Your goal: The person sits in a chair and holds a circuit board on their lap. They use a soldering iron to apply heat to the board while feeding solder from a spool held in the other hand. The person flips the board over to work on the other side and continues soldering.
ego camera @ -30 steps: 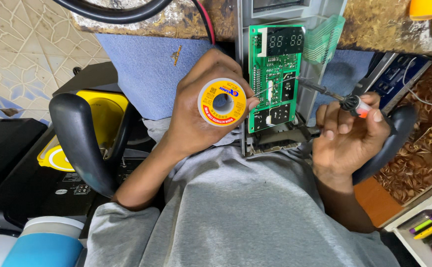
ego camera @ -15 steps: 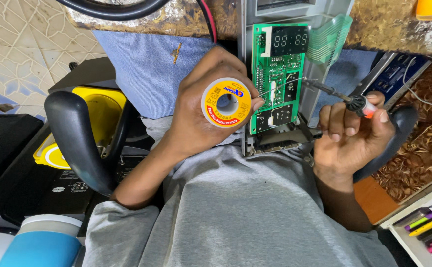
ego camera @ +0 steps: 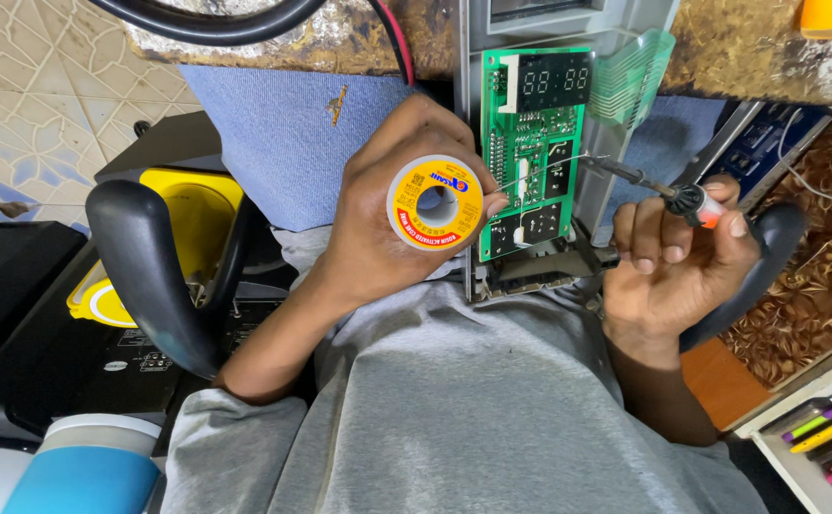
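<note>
My left hand grips a spool of solder wire with a yellow and orange label; a thin strand runs from it toward the green circuit board. My right hand holds a soldering iron by its black and orange handle, its tip pointing left at the middle of the board. The board stands upright in a grey metal frame on my lap, with a dark segment display at its top.
A black chair armrest curves at the left, with a yellow and black device behind it. Another armrest is under my right hand. A worn bench edge with black and red cables runs along the top. Coloured pens lie lower right.
The view has shifted slightly. My left hand with the spool has risen a little toward the board, and the iron's tip stays near the board's middle.
</note>
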